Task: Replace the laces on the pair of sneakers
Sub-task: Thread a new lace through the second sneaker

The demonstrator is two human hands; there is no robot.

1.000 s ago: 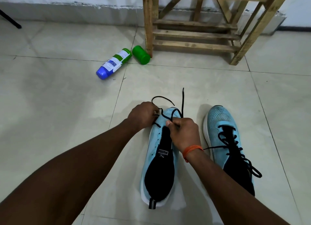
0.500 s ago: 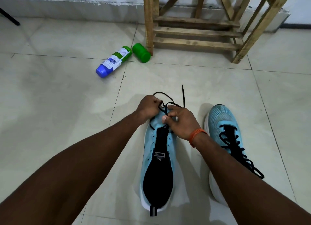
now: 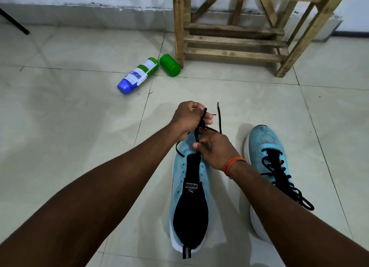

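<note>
Two light-blue sneakers with black tongues stand on the tiled floor, toes pointing away from me. The left sneaker [image 3: 189, 188] has most eyelets bare; a black lace [image 3: 219, 119] runs only through its toe end. My left hand [image 3: 188, 118] grips the lace and holds it up beyond the toe. My right hand [image 3: 214, 147], with an orange band at the wrist, pinches the lace over the front eyelets. One lace tip stands up free beside my hands. The right sneaker [image 3: 265, 147] carries a full black lace, its ends lying loose.
A white and green bottle with a blue cap [image 3: 137, 76] lies on the floor ahead on the left, a green cap [image 3: 170, 65] beside it. A wooden rack [image 3: 235, 39] stands against the wall behind. A dark rod [image 3: 15, 22] slants at far left.
My left hand has risen and moved away from the toe, drawing the lace up with it. My right hand stays at the front eyelets.
</note>
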